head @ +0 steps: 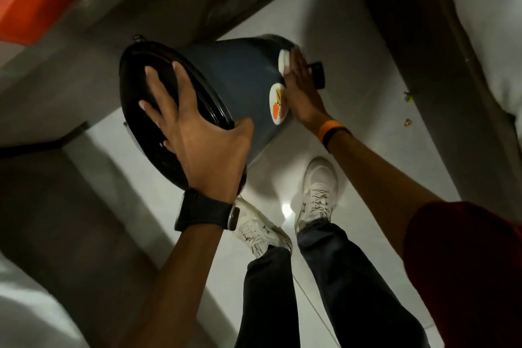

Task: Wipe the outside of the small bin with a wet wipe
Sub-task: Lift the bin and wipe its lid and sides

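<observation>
The small bin (237, 79) is dark blue-grey with a black lid and a round white sticker; it is tipped sideways above the floor, lid towards the left. My left hand (195, 133) lies spread on the black lid (158, 87), thumb hooked over the rim onto the bin's side. My right hand (299, 87) presses a folded white wet wipe (283, 61) against the bin's wall near its base, just above the sticker (278, 104). A black pedal (317, 73) sticks out behind my right hand.
My two feet in white sneakers (319, 189) stand on the glossy white tile floor under the bin. Grey furniture edges run along the left and upper right. An orange panel (36, 0) is at the top left. Small bits of debris (406, 121) lie on the floor at right.
</observation>
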Demonstrator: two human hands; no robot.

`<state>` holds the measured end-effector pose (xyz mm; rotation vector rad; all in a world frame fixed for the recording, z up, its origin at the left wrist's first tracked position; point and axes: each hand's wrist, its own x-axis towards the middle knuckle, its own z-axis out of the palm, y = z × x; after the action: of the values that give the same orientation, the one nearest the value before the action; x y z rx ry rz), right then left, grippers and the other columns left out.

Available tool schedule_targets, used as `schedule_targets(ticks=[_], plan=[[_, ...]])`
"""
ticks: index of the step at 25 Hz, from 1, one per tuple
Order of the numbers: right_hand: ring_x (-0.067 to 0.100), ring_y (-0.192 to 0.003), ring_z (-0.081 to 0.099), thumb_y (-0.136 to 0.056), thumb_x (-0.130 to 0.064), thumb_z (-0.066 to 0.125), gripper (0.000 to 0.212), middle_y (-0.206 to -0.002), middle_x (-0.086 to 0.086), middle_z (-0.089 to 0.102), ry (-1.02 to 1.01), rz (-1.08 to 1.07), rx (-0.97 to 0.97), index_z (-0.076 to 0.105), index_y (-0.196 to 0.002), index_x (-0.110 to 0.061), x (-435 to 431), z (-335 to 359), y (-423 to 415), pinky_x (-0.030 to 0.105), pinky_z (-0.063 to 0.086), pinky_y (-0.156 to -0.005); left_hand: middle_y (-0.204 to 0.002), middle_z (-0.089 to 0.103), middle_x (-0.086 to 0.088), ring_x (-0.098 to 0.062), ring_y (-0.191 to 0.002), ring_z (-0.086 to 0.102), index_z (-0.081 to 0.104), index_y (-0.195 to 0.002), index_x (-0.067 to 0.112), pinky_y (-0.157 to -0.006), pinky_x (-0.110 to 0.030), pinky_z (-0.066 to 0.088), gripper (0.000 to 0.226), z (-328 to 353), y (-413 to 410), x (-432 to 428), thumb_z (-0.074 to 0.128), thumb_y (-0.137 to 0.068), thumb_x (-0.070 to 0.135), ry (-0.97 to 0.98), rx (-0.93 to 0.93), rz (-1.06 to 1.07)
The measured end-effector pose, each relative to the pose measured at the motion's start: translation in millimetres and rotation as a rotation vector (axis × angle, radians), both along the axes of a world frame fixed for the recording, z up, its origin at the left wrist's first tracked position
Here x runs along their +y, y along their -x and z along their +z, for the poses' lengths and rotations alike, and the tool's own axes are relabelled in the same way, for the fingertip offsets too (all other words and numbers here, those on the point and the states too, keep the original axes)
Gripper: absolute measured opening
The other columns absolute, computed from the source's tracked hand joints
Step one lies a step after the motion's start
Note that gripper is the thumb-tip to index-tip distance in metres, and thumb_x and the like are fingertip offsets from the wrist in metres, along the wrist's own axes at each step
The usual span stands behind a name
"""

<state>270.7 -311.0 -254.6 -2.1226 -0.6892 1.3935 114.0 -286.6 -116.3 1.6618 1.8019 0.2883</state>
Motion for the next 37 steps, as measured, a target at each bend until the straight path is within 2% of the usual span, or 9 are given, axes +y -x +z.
schedule_targets(ticks=[8,14,21,24,27,29,31,34,37], plan=[[0.024,-0.16,0.006,-0.11,-0.024,0.022,0.056,-0.172,0.01,0.009,0.136,0.279,-0.138,0.013,-0.162,-0.004,49,6,-2,0.039,0.004,-0.131,-0.17,0.009,0.0,-0.036,-0.156,0.006,0.025,-0.157,0.02,-0.121,-0.058,0.021,0.1,12,-6,19,0.076,-0.071,0.015,0.053,0.005,0.147],[0.036,-0.131,0.054,-0.102,-0.041,0.023,0.053,-0.14,0.015,0.061,0.292,0.491,-0.365,0.06,-0.133,-0.018,65,4,6,0.054,0.02,-0.12,-0.166,0.021,-0.001,-0.032,-0.154,0.021,0.034,-0.154,0.018,-0.116,-0.063,0.035,0.095,11,2,20,0.073,-0.068,0.011,0.091,-0.055,0.185],[0.032,-0.151,0.032,-0.109,-0.028,0.033,0.047,-0.16,0.014,0.039,-0.025,0.643,-0.182,0.042,-0.152,-0.011,19,40,34,0.045,0.017,-0.128,-0.108,0.069,-0.02,-0.041,-0.098,0.067,0.066,-0.1,0.001,-0.086,-0.053,0.059,0.051,-13,8,48,0.068,-0.051,0.016,0.169,-0.11,0.316],[0.019,-0.161,0.007,-0.106,-0.033,0.034,0.059,-0.171,0.004,0.014,-0.367,0.623,-0.224,0.02,-0.162,-0.018,-48,63,59,0.037,0.003,-0.13,-0.059,0.051,-0.001,-0.022,-0.051,0.05,0.048,-0.061,0.013,-0.052,-0.026,0.046,0.022,-20,6,56,0.067,-0.056,0.006,0.28,-0.159,0.327],[0.017,-0.16,-0.007,-0.109,-0.032,0.03,0.06,-0.173,-0.001,-0.003,-0.193,0.478,-0.347,0.005,-0.163,-0.023,-102,42,37,0.052,0.007,-0.131,-0.055,0.045,0.007,-0.01,-0.046,0.045,0.043,-0.056,0.022,-0.045,-0.017,0.037,0.035,-21,3,57,0.069,-0.065,0.001,0.313,-0.198,0.328],[0.017,-0.159,-0.014,-0.111,-0.032,0.026,0.06,-0.172,-0.003,-0.012,-0.023,0.231,-0.257,-0.002,-0.163,-0.024,-113,24,18,0.056,0.006,-0.13,-0.067,0.06,0.001,-0.017,-0.06,0.061,0.062,-0.071,0.015,-0.052,-0.021,0.045,0.013,-18,2,51,0.072,-0.068,0.009,0.279,-0.224,0.308],[0.016,-0.159,-0.015,-0.111,-0.036,0.022,0.059,-0.171,-0.005,-0.013,-0.013,0.016,-0.141,-0.004,-0.163,-0.026,-106,12,5,0.056,0.001,-0.13,-0.125,0.065,-0.006,-0.023,-0.112,0.066,0.063,-0.127,0.021,-0.08,-0.027,0.057,0.058,-12,5,33,0.075,-0.069,0.022,0.298,-0.191,0.16],[0.016,-0.16,-0.01,-0.112,-0.037,0.024,0.055,-0.172,-0.006,-0.004,-0.039,-0.216,-0.029,0.006,-0.163,-0.028,-79,15,-10,0.054,0.0,-0.13,-0.169,0.002,0.001,-0.03,-0.153,0.022,0.016,-0.154,0.047,-0.113,-0.044,0.045,0.107,2,18,-7,0.077,-0.071,0.022,0.307,-0.082,-0.266],[0.019,-0.16,-0.009,-0.112,-0.037,0.027,0.052,-0.172,-0.005,0.001,-0.055,-0.18,0.006,0.016,-0.162,-0.031,-65,29,-5,0.054,-0.003,-0.13,-0.17,-0.008,0.0,-0.037,-0.152,0.027,0.008,-0.156,0.046,-0.108,-0.054,0.05,0.109,4,24,-16,0.075,-0.077,0.013,0.289,-0.019,-0.296]])
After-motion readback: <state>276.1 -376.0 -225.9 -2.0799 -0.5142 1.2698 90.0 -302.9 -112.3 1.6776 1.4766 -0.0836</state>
